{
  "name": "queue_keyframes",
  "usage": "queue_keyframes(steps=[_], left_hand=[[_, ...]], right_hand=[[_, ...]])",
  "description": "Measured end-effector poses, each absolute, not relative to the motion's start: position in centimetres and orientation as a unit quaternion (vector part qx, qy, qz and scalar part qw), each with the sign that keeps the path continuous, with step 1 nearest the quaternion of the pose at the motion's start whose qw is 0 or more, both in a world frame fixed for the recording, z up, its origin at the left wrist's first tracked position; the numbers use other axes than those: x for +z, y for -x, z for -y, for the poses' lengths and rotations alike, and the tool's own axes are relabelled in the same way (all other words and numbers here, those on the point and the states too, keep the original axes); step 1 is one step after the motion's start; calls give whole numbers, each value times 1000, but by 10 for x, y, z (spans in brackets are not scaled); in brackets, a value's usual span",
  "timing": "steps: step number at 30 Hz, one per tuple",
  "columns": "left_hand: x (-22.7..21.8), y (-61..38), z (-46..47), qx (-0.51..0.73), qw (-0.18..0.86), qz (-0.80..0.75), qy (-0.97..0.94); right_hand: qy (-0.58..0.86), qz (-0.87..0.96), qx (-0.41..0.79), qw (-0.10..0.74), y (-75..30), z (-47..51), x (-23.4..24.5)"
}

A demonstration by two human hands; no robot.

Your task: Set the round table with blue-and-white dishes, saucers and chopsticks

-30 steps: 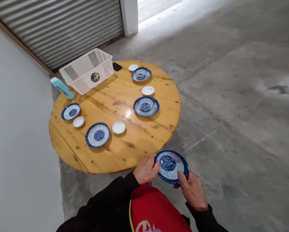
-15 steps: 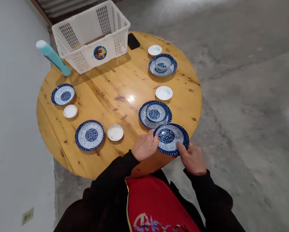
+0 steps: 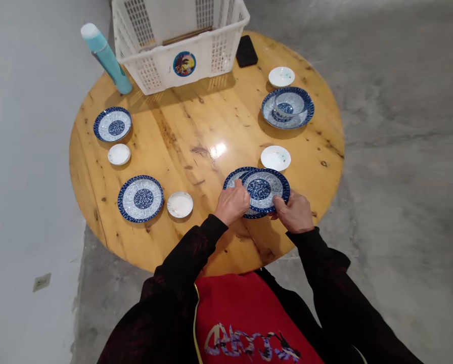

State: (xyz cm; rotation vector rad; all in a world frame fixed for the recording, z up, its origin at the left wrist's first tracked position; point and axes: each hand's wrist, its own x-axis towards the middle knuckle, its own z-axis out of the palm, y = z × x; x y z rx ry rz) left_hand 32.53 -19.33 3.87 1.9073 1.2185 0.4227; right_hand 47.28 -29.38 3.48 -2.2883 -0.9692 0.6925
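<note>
Both my hands hold a blue-and-white patterned plate (image 3: 265, 189) by its rim, over the near right part of a round wooden table (image 3: 196, 136). My left hand (image 3: 232, 203) grips its left edge and my right hand (image 3: 293, 212) its near right edge. The plate covers most of another blue plate (image 3: 232, 180) beneath it; the bowl that stood there is hidden. A small white saucer (image 3: 275, 157) lies just beyond.
Farther right a blue bowl on a blue plate (image 3: 287, 107) has a white saucer (image 3: 281, 77) behind it. Two more blue plates (image 3: 140, 198) (image 3: 112, 124) and white saucers (image 3: 180, 204) (image 3: 119, 154) lie left. A white basket (image 3: 181, 40), teal bottle (image 3: 105, 58) and black phone (image 3: 246, 50) stand at the back.
I have stepped up to the table and carried the plate forward from off its edge to over the near right place setting, which it now covers.
</note>
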Motion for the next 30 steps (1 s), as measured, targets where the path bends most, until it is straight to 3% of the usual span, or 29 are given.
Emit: queue_keyframes(steps=[6, 9, 16, 26, 30], left_hand=[[53, -332, 192, -58, 304, -471, -826], [59, -334, 191, -109, 261, -466, -838], [55, -336, 185, -153, 232, -470, -838], [49, -336, 183, -161, 234, -472, -835], [52, -334, 180, -153, 244, -484, -826]], right_hand=[[842, 453, 228, 182, -497, 283, 17], [839, 479, 221, 130, -501, 279, 15], [840, 500, 209, 22, -498, 267, 22], [826, 518, 218, -40, -496, 261, 30], [826, 514, 231, -28, -501, 259, 29]])
